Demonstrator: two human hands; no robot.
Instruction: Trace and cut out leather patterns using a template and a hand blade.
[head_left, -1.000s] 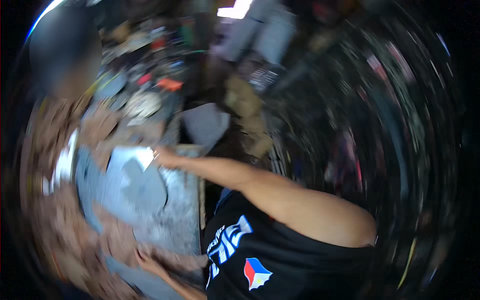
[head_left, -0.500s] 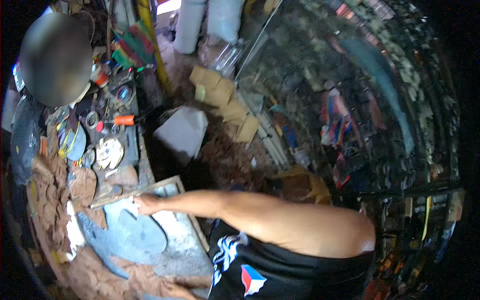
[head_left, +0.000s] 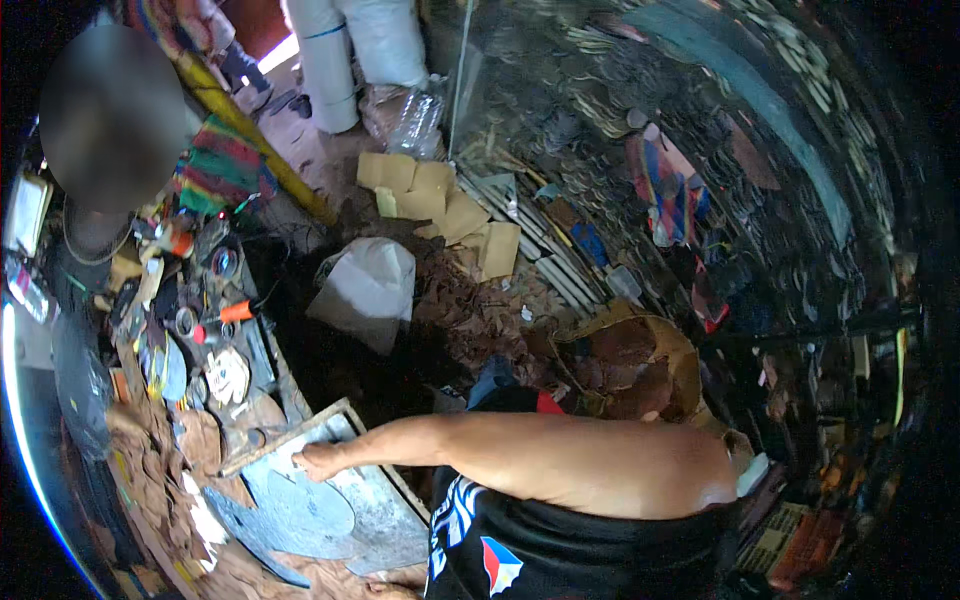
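My right hand point(head_left: 320, 462) is closed at the upper edge of a grey, rounded flat piece point(head_left: 305, 510). A small bit of white shows at its fingertips, but I cannot make out what it is. The grey piece lies on a larger blue-grey sheet point(head_left: 262, 540), over a worn board point(head_left: 385, 505) with a wooden rim. Only a sliver of my left hand point(head_left: 388, 590) shows at the lower edge, beside the board, its fingers mostly hidden. Crumpled brown sheets point(head_left: 140, 480) lie left of the board.
A cluttered bench beyond the board holds an orange cylinder point(head_left: 237, 311), a whitish roll point(head_left: 228, 375) and rings. A white sack point(head_left: 365, 285) stands on the floor near cardboard pieces point(head_left: 440, 200). Dense stacked scraps point(head_left: 600, 120) fill the right. Another person point(head_left: 95, 235) is at the far left.
The view has shifted, so the bench and board sit lower. My right hand stays closed near the grey piece's upper edge. Less of my left hand shows.
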